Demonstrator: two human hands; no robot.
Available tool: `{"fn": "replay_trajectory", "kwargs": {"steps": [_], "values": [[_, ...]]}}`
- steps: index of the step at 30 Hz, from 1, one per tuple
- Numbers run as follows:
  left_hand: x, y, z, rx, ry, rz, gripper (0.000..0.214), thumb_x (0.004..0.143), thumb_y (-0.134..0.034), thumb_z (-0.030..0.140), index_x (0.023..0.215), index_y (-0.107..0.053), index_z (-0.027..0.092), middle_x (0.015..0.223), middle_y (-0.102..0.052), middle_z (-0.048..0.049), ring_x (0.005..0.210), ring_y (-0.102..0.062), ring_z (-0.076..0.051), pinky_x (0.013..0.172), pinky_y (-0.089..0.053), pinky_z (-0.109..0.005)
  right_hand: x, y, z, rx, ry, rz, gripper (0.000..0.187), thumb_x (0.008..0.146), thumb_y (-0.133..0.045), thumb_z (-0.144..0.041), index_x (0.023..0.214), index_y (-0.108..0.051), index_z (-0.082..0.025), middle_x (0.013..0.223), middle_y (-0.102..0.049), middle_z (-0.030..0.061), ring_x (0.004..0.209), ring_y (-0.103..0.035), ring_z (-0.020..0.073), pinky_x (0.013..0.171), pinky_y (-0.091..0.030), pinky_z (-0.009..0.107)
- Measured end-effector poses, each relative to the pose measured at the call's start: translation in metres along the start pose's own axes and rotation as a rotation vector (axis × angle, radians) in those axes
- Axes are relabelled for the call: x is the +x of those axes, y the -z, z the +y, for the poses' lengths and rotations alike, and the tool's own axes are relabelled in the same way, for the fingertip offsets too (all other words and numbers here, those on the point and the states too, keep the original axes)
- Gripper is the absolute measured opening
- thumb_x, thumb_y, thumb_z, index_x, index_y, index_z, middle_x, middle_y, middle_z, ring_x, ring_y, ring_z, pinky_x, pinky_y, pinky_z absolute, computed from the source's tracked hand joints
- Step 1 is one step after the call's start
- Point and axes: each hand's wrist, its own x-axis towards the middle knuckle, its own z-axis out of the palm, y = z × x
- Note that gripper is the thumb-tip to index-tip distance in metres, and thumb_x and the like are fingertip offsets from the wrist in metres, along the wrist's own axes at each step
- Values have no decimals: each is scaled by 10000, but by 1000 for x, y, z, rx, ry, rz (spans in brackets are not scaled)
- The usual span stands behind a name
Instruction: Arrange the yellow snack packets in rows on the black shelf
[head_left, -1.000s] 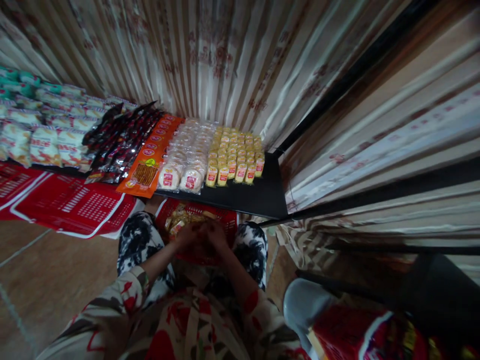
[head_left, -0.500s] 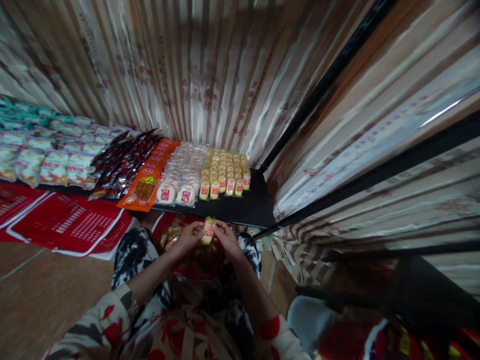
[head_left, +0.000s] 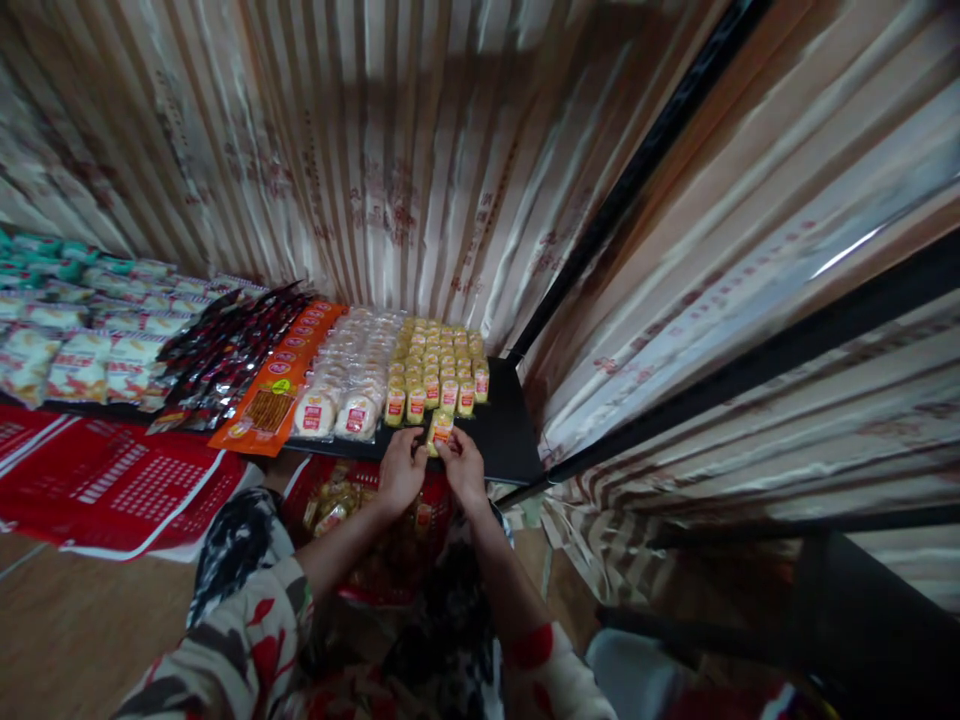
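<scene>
Between my two hands is a small yellow snack packet with a red and white label, held over the front edge of the black shelf. My left hand pinches its left side, and my right hand grips the right side. Just behind it stand rows of matching yellow packets. To their left lie rows of round white crackers in clear wrappers. Below my hands, a red basket between my knees contains more yellow packets, partly hidden by my forearms.
Further left on the shelf are an orange snack bag, dark shiny packets, white bags and green ones. Red baskets stand below at left. A black post and pleated curtain enclose the right and back.
Both my hands have moved forward and up with the yellow packet, from above the basket to the shelf's front edge beside the front row. The camera view has shifted slightly.
</scene>
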Motion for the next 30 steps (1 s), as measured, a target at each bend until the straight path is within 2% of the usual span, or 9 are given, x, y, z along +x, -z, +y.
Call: {"fn": "replay_trajectory", "kwargs": {"steps": [4, 11, 15, 18, 21, 25, 30], "values": [[8, -9, 1, 63, -76, -56, 358, 797, -382, 118, 1116, -535, 163, 1152, -557, -91, 1090, -512, -180, 980, -394, -341, 26, -6, -1, -41, 34, 79, 370, 696, -580, -319, 1035, -524, -181, 883, -614, 46, 774, -589, 149, 722, -494, 279], [23, -18, -1, 29, -74, -141, 427, 794, -366, 105, 1194, -499, 167, 1284, -499, -84, 1210, -431, -177, 1063, -316, -360, 45, -22, -1, -146, 36, 107, 226, 733, -542, -287, 928, -477, -195, 892, -601, 60, 783, -594, 158, 727, -491, 282], [29, -20, -1, 22, -51, -154, 445, 786, -373, 104, 1211, -494, 152, 1309, -482, -92, 1234, -411, -184, 1080, -289, -363, 48, -27, 1, -201, 53, 102, 170, 759, -509, -299, 891, -472, -200, 845, -586, 48, 734, -590, 157, 697, -486, 274], [31, -21, -3, 14, -42, -148, 435, 792, -369, 111, 1204, -503, 146, 1303, -490, -91, 1240, -406, -186, 1083, -286, -360, 47, -28, 3, -231, 102, 106, 147, 769, -483, -281, 883, -487, -188, 928, -555, 74, 730, -572, 148, 696, -484, 271], [32, -22, -6, 9, -49, -143, 431, 794, -358, 105, 1195, -513, 139, 1310, -485, -88, 1244, -402, -177, 1085, -283, -345, 43, -29, 4, -299, 154, 140, 173, 780, -454, -259, 923, -507, -179, 1001, -525, 99, 826, -547, 170, 761, -467, 297], [32, -23, -11, -11, -63, -137, 420, 794, -369, 113, 1180, -526, 167, 1317, -484, -70, 1242, -404, -178, 1082, -288, -364, 39, -30, 7, -444, 182, 215, 226, 772, -467, -244, 988, -505, -191, 984, -540, 92, 922, -494, 207, 864, -402, 353], [36, -24, -17, -18, -60, -154, 415, 806, -347, 124, 1178, -527, 147, 1315, -484, -81, 1241, -404, -181, 1084, -284, -361, 40, -32, 12, -417, 189, 138, 171, 788, -430, -232, 939, -508, -207, 939, -532, 64, 867, -492, 186, 785, -423, 311]]}}
